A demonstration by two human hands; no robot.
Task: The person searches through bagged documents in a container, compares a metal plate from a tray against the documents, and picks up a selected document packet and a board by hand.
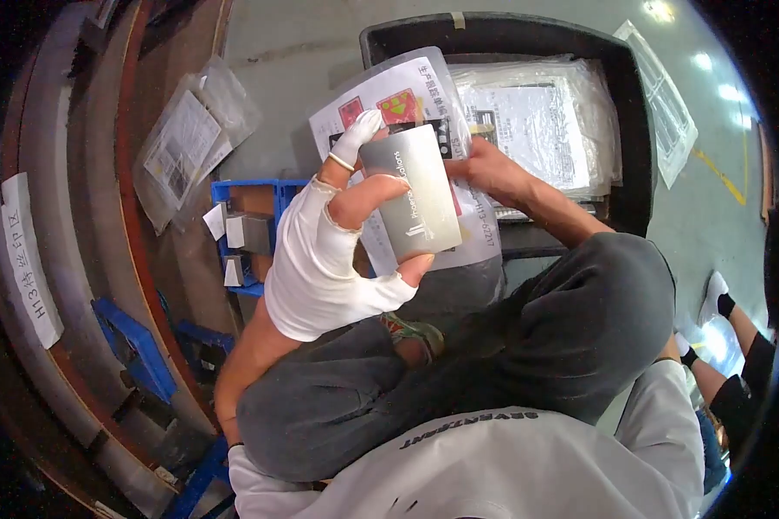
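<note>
My left hand (325, 251), in a white glove with some bare fingertips, grips a silver metal panel (424, 195) with white lettering and a small logo. The thumb lies across its face, and other fingers reach its lower and upper left edges. My right hand (492, 171) is bare, its fingers curled at the panel's right edge. What those fingers hold, if anything, is hidden. Under the panel is a printed sheet in a clear plastic sleeve (472, 238), with red and green pictures; a dark strip shows behind the panel's top.
A black bin (571, 39) ahead holds a stack of plastic-wrapped papers (537, 130). Blue crates (277, 195) with small metal pieces stand at left, near another bagged sheet (182, 143). A labelled rack (30, 259) runs along the far left. Another person's legs (727, 346) are at right.
</note>
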